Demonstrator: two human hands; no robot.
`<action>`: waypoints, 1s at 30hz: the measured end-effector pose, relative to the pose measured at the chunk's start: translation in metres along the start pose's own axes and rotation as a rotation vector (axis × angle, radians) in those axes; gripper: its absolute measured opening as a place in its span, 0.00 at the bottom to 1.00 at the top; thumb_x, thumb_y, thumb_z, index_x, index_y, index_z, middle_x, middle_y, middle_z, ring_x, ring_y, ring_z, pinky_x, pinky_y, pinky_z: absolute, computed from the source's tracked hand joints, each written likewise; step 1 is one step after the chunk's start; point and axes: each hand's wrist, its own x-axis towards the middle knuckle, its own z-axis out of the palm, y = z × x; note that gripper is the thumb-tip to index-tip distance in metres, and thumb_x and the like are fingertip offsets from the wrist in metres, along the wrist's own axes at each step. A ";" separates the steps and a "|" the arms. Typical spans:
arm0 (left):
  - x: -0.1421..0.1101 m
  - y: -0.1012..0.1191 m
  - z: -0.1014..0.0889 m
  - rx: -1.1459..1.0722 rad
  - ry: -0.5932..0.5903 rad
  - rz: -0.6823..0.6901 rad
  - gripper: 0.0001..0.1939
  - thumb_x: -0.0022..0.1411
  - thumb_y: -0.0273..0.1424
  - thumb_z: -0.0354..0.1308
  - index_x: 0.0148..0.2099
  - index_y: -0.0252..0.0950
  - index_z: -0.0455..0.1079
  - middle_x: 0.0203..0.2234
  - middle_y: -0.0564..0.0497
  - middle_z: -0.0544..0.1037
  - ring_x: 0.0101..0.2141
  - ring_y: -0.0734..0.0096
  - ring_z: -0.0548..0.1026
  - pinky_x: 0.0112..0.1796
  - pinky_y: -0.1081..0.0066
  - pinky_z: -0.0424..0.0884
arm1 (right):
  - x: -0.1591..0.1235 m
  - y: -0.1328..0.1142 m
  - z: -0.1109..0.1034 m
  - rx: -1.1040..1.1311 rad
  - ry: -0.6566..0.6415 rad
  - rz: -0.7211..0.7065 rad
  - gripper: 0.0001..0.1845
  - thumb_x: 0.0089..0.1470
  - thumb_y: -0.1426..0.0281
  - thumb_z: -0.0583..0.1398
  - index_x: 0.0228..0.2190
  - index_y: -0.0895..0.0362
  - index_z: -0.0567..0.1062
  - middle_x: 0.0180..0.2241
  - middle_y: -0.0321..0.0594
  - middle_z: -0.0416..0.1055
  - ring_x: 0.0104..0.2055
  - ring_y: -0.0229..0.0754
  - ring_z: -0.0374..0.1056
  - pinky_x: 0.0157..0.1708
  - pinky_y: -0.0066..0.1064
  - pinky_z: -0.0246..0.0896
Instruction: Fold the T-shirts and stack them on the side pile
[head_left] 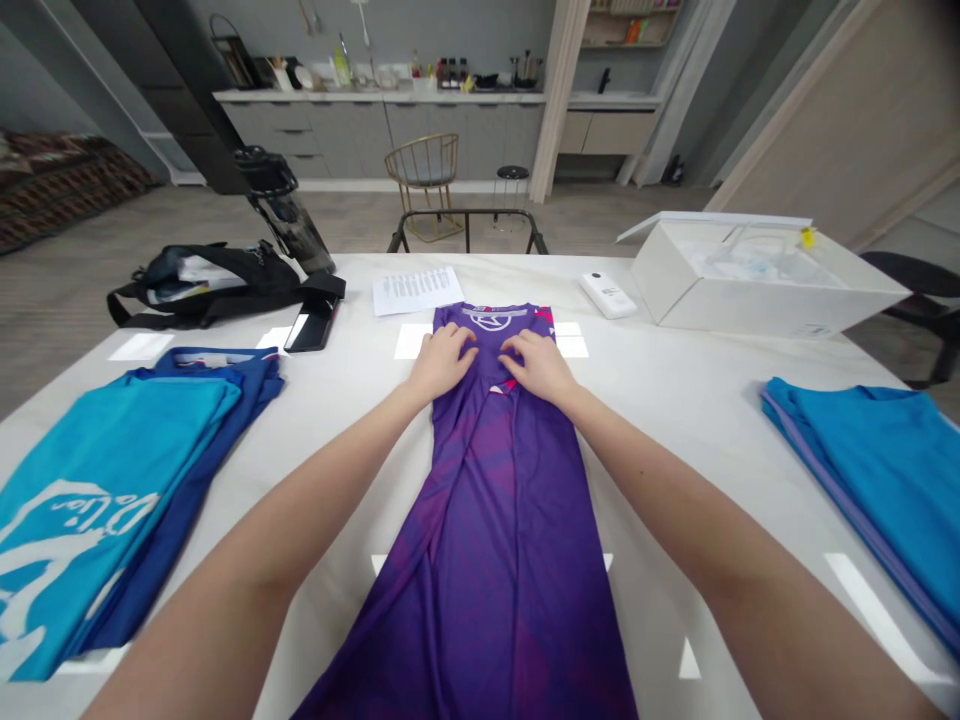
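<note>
A purple shirt (pixel 480 540) lies lengthwise on the white table in front of me, its sides folded inward into a long strip. At its far end a white round logo and a light collar band show, with a bit of red and white at the right edge. My left hand (pixel 444 360) rests on the left side of this upper part, fingers bent and apart, thumb towards the middle. Opposite it, my right hand (pixel 538 364) lies on the right side, its fingers also bent and apart. Under the palms the fabric is hidden.
Folded turquoise (pixel 112 470) and dark blue shirts lie at left; a blue shirt (pixel 885 470) tops another pile at right. Behind stand a black bag (pixel 217 280), dark bottle (pixel 289 215), phone (pixel 315 322), printed paper (pixel 417 291), small white device (pixel 607 296) and open white box (pixel 757 300).
</note>
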 end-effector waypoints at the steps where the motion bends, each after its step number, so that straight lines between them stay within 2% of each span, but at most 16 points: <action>1: -0.014 0.007 -0.004 0.000 -0.002 0.002 0.09 0.70 0.34 0.55 0.49 0.37 0.70 0.44 0.47 0.75 0.47 0.59 0.73 0.46 0.60 0.63 | -0.009 -0.013 0.000 0.021 -0.041 -0.074 0.08 0.65 0.67 0.62 0.44 0.57 0.77 0.41 0.43 0.71 0.45 0.46 0.67 0.43 0.35 0.55; 4: -0.062 0.028 -0.017 -0.032 -0.034 -0.025 0.06 0.69 0.32 0.56 0.46 0.37 0.69 0.40 0.49 0.75 0.43 0.63 0.74 0.43 0.62 0.64 | -0.035 -0.047 -0.003 0.054 -0.123 -0.200 0.07 0.63 0.70 0.63 0.44 0.55 0.77 0.42 0.41 0.71 0.46 0.44 0.67 0.42 0.34 0.52; 7: -0.111 0.046 -0.030 -0.054 -0.100 -0.074 0.04 0.68 0.31 0.56 0.44 0.37 0.68 0.38 0.51 0.75 0.40 0.65 0.74 0.41 0.63 0.64 | -0.058 -0.071 -0.007 0.049 -0.157 -0.238 0.09 0.62 0.71 0.64 0.45 0.54 0.78 0.43 0.41 0.71 0.47 0.44 0.67 0.43 0.34 0.50; 12: -0.179 0.075 -0.041 0.100 -0.150 -0.131 0.10 0.69 0.37 0.56 0.48 0.38 0.71 0.44 0.48 0.75 0.47 0.58 0.74 0.45 0.58 0.64 | -0.090 -0.102 -0.013 -0.021 -0.174 -0.272 0.07 0.64 0.69 0.63 0.44 0.55 0.78 0.42 0.40 0.70 0.47 0.43 0.67 0.42 0.35 0.50; 15: -0.206 0.090 -0.046 0.179 -0.140 -0.163 0.14 0.69 0.40 0.56 0.52 0.38 0.71 0.46 0.45 0.73 0.48 0.55 0.72 0.46 0.57 0.66 | -0.106 -0.127 -0.015 -0.090 -0.187 -0.294 0.09 0.66 0.71 0.60 0.46 0.55 0.78 0.44 0.41 0.71 0.47 0.44 0.67 0.43 0.36 0.48; 18: -0.226 0.106 -0.055 0.244 -0.117 -0.199 0.14 0.69 0.35 0.54 0.53 0.37 0.70 0.47 0.44 0.72 0.46 0.56 0.72 0.43 0.59 0.67 | -0.117 -0.151 -0.015 -0.119 -0.202 -0.307 0.12 0.67 0.71 0.60 0.50 0.55 0.76 0.44 0.42 0.70 0.47 0.44 0.67 0.43 0.36 0.48; 21: -0.245 0.119 -0.066 0.298 -0.105 -0.233 0.15 0.69 0.36 0.54 0.53 0.36 0.70 0.47 0.43 0.72 0.45 0.54 0.72 0.40 0.58 0.67 | -0.127 -0.170 -0.013 -0.141 -0.225 -0.325 0.09 0.67 0.71 0.59 0.46 0.55 0.77 0.43 0.42 0.70 0.46 0.43 0.67 0.41 0.36 0.47; 26: -0.282 0.135 -0.078 0.355 -0.107 -0.269 0.12 0.69 0.35 0.52 0.49 0.35 0.69 0.45 0.43 0.73 0.44 0.53 0.72 0.41 0.56 0.66 | -0.143 -0.189 -0.015 -0.184 -0.210 -0.322 0.10 0.70 0.71 0.54 0.44 0.56 0.76 0.42 0.42 0.71 0.43 0.43 0.67 0.41 0.37 0.47; 30: -0.311 0.144 -0.083 0.376 -0.092 -0.295 0.11 0.68 0.35 0.52 0.48 0.36 0.68 0.44 0.43 0.73 0.45 0.53 0.72 0.41 0.56 0.64 | -0.150 -0.193 -0.020 -0.134 -0.129 -0.179 0.12 0.72 0.70 0.51 0.47 0.56 0.74 0.44 0.43 0.71 0.45 0.44 0.68 0.41 0.36 0.49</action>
